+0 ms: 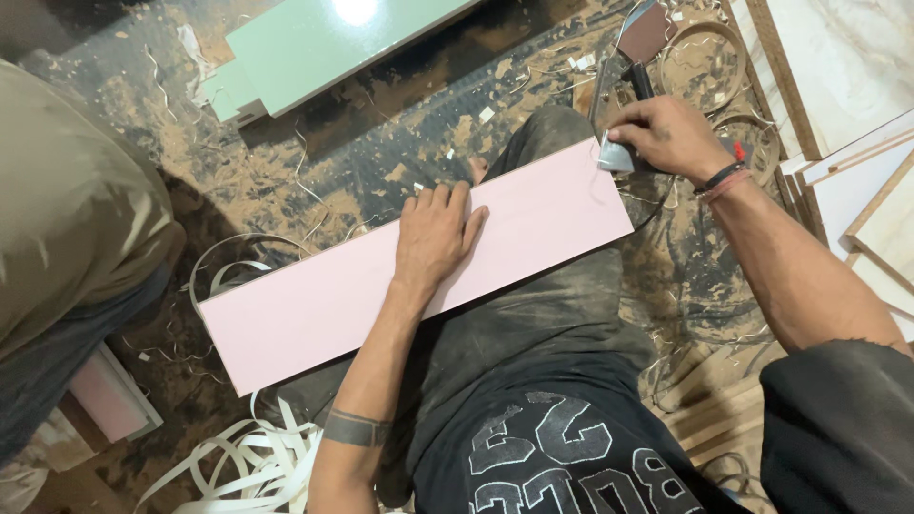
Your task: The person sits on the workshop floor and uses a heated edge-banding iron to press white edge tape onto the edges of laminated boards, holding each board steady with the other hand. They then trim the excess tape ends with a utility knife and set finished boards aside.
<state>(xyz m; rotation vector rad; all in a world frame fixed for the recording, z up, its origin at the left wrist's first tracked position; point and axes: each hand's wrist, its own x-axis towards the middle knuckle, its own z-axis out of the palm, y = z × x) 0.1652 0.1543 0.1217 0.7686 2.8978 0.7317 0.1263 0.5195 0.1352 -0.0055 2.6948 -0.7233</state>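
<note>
Left hand (pixel 436 231) is being pressed flat, fingers spread slightly, onto the middle of one long pink panel (pixel 314 305), which is being rested across the person's lap on dark trousers (pixel 533 324). Right hand (pixel 666 133) is being closed around a small metal trimming tool (pixel 614 154), which is being held against the far right end of the pink panel, at its upper corner. One dark wristband and one red one (pixel 724 179) are being worn together on the right wrist.

One pale green panel (pixel 314 43) is being left on the floor beyond the knees, well apart from the pink one. Several light boards (pixel 857 181) with raw wooden edges are being stacked at the right; their exact count cannot be told. Loose white edge-banding strips (pixel 257 462) are being piled in curls beside the left forearm, and more coils (pixel 714 57) are lying near the right hand. Sawdust and shavings are being scattered over the dark floor (pixel 381 143).

One other person in an olive shirt (pixel 67 200) is being seen at the left edge.
</note>
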